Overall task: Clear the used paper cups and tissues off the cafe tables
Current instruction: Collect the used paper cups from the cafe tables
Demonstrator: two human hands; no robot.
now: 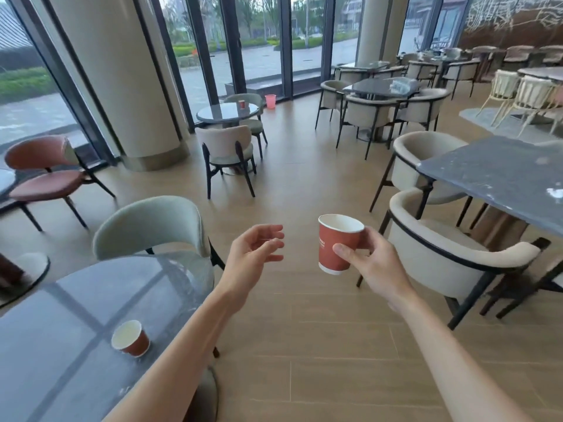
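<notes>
Right hand (376, 263) grips one red paper cup (336, 243); left hand (254, 251) spread, empty. Judged remaining: tipped red cup (131, 339), distant-table cup (242, 104).

Right hand (376, 263) grips a red paper cup (336, 243); left hand (254, 254) hangs loose.

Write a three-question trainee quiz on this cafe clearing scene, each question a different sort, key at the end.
1. True or false: the right hand grips a red paper cup.
2. Which is the left hand? A) holding a tissue B) empty, fingers relaxed C) pressing the table
3. Fill in: a second red cup stands on the near ___ table.

Key: 1 true; 2 B; 3 round
</notes>
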